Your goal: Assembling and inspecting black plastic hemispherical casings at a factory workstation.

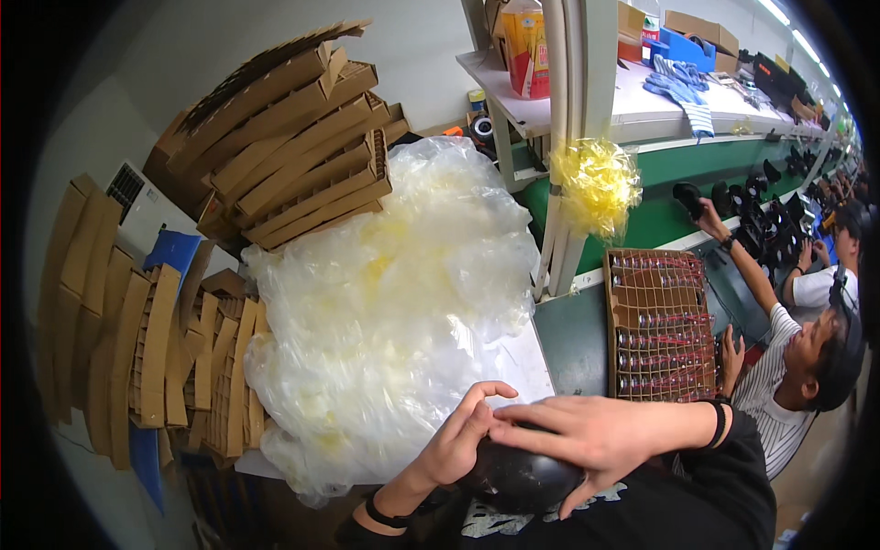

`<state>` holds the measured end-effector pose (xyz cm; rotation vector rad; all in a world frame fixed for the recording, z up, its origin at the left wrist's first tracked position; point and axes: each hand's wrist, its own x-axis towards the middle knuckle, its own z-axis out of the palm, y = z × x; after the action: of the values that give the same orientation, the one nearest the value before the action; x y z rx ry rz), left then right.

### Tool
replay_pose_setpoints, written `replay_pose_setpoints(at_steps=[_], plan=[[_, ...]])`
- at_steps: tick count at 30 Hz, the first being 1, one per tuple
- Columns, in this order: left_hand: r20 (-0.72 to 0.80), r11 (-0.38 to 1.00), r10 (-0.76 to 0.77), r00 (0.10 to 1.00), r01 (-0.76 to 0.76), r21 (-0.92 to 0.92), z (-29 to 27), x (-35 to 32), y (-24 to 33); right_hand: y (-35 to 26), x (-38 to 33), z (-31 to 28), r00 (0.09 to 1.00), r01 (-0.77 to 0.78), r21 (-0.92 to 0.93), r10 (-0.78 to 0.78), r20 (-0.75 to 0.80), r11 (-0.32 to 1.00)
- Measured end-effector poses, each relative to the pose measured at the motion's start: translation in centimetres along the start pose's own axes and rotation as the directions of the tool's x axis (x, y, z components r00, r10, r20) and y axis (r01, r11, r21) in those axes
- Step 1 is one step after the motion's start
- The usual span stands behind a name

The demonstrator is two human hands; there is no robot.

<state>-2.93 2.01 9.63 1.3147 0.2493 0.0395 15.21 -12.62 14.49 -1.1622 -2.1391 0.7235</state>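
A glossy black dome-shaped part [522,477] is held close against my body at the bottom of the view; its underside is hidden. My left hand [461,442] grips its left side, the index finger curled and raised near the thumb. Across the top lies my right hand [587,435], its fingers wrapped over the dome and the thumb down the near side. The fingertips of both hands almost meet at the upper edge. Just beyond them a big heap of clear plastic bags [394,302] with yellowish patches covers a white table [522,367].
Stacked cardboard trays with dividers [302,137] stand at the far left, more [156,348] nearer. To the right are a divided box of small parts [660,325], a post with a yellow plastic-strip bundle [598,188] and a green conveyor [660,174]. A co-worker [797,357] holds a black part there.
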Motion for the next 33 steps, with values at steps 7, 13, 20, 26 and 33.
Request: replay_pose_setpoints(at_steps=[7,13,20,26,33], plan=[[0.169,0.983,-0.179,0.969,0.169,0.072,-0.4,0.0,2.1,-1.0,-0.6,1.9,0.992,-0.004,0.043,0.010,-0.122,0.999],[0.191,0.981,-0.174,0.966,0.187,-0.047,0.7,-0.9,2.8,-0.8,-1.6,2.2,0.970,-0.030,0.346,0.110,-0.215,0.938],[0.200,0.976,-0.172,0.964,0.194,-0.095,1.6,-1.8,2.4,-0.6,-3.2,3.0,0.970,-0.019,0.400,0.114,-0.216,0.916],[0.246,0.983,-0.170,0.954,0.181,-0.023,2.0,-1.8,2.0,-0.6,-4.7,3.7,0.968,-0.024,0.431,0.129,-0.214,0.902],[0.239,0.971,-0.238,0.941,0.234,0.046,2.1,-1.4,1.5,0.5,-5.9,4.6,0.962,-0.009,0.491,0.141,-0.233,0.871]])
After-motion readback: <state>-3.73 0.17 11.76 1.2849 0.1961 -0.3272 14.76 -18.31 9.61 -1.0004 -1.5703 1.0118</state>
